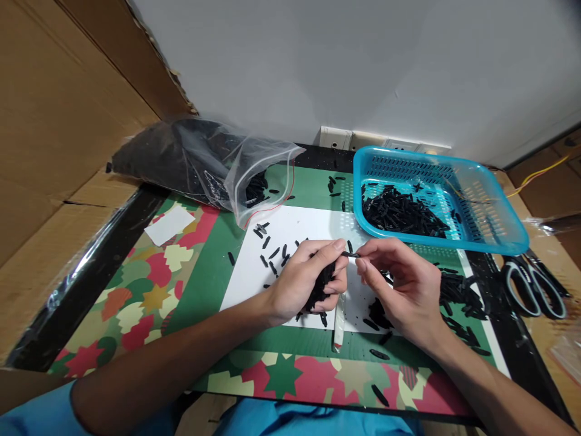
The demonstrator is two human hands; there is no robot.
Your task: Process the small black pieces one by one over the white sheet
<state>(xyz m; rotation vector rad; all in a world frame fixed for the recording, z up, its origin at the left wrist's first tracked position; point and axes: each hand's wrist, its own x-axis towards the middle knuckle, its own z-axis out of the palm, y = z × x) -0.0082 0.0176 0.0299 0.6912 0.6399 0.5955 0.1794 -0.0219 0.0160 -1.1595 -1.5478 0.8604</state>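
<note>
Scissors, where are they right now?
In the head view the scissors lie at the far right on the black edge of the mat, just below the front right corner of the blue basket, beyond the right hand.

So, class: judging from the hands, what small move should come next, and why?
Probably the right hand draws the single black piece clear of the left hand: both pinch it, and the left still cradles a bundle of pieces.
</note>
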